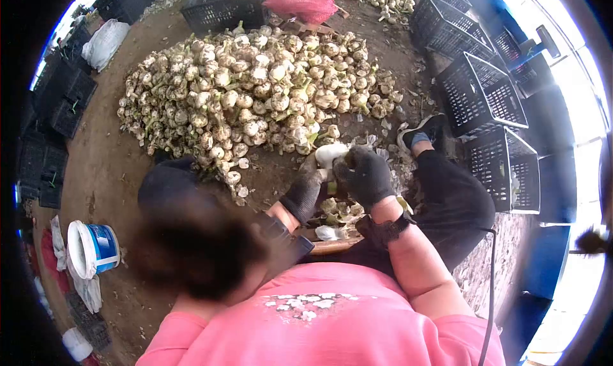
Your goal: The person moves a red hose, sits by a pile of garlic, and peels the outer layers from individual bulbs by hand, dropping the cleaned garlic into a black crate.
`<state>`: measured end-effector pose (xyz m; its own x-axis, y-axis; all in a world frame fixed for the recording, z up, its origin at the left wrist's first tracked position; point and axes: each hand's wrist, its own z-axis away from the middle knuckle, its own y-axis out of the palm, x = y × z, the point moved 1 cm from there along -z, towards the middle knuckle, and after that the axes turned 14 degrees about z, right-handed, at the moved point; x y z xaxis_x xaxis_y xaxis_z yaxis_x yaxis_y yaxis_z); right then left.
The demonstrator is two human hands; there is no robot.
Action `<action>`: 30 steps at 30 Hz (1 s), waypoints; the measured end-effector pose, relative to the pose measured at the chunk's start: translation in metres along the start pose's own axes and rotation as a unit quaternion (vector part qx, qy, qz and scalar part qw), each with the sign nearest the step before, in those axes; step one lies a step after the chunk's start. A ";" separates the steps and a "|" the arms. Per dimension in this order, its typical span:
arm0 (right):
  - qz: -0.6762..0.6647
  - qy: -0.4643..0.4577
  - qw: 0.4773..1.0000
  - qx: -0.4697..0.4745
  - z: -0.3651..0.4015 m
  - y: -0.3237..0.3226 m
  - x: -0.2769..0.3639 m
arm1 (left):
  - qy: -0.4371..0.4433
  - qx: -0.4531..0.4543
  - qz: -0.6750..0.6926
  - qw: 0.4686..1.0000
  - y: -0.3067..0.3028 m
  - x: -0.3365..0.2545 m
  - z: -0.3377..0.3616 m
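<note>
A smooth white bulb is held up in front of my lap, between my two dark-gloved hands. My left hand is closed around its lower side, near the short stem end. Against the bulb's right side my right hand has its fingers curled and pressed together; whether it also holds a small tool is hidden. Just beyond is a big heap of soil-stained bulbs with stems and dry skins. Below my hands lie peeled-off skins and another white piece.
Black plastic crates line the right side, and more crates stand at the left. Behind the heap are a dark crate and a red mesh sack. A blue-and-white bucket lies left. A blurred dark-haired head covers the lower left.
</note>
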<state>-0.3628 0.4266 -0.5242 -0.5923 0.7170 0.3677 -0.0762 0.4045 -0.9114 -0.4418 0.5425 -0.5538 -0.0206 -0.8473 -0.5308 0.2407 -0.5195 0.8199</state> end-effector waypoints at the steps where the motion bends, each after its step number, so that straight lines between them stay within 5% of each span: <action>1: -0.002 0.001 1.000 0.000 -0.001 0.007 -0.004 | -0.001 -0.001 -0.001 1.000 -0.004 -0.002 0.000; 3: -0.010 0.002 1.000 -0.020 -0.007 0.014 -0.012 | -0.060 0.026 0.048 0.997 -0.013 -0.006 -0.002; 7: -0.360 0.195 0.912 0.003 -0.005 0.032 -0.045 | -0.066 0.047 0.117 0.990 -0.007 -0.005 0.002; 12: -0.266 0.043 0.960 -0.080 -0.005 0.013 -0.021 | -0.092 0.040 0.110 0.989 -0.009 -0.009 0.003; 13: -0.302 0.020 0.951 -0.070 -0.004 0.012 -0.013 | -0.080 0.039 0.134 0.987 -0.011 -0.007 0.002; 15: -0.536 0.151 0.822 0.121 -0.009 0.007 -0.020 | -0.069 0.038 0.159 0.984 -0.018 -0.003 -0.001; 17: -0.549 0.118 0.818 0.130 -0.015 0.004 -0.028 | -0.133 0.131 0.257 0.948 -0.023 -0.003 0.000; 19: -0.504 0.123 0.851 0.078 -0.017 0.024 -0.039 | -0.132 0.137 0.267 0.945 -0.017 -0.005 0.002; 20: -0.282 0.095 0.954 -0.030 -0.017 0.027 -0.045 | -0.137 0.107 0.294 0.940 -0.014 -0.005 0.003; 21: -0.040 0.061 0.989 -0.132 -0.014 0.032 -0.050 | -0.141 0.076 0.321 0.934 -0.013 -0.005 0.006; 22: -0.176 0.108 0.977 -0.048 -0.012 0.045 -0.061 | -0.148 0.051 0.337 0.928 -0.018 -0.003 0.005; 23: -0.420 0.206 0.881 0.077 -0.009 0.015 -0.032 | -0.145 0.050 0.337 0.929 -0.020 -0.003 0.002; 26: -0.140 -0.023 0.988 0.065 -0.009 -0.008 -0.005 | -0.114 0.005 0.250 0.962 -0.021 0.001 -0.001; 30: 0.032 -0.065 0.993 0.091 -0.019 -0.001 -0.009 | -0.146 -0.015 0.223 0.964 -0.025 -0.001 -0.001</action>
<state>-0.3417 0.4303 -0.5227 -0.6985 0.6539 0.2908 -0.1712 0.2418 -0.9551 -0.4471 0.5564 -0.5741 -0.1786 -0.9831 -0.0398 0.3175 -0.0959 0.9434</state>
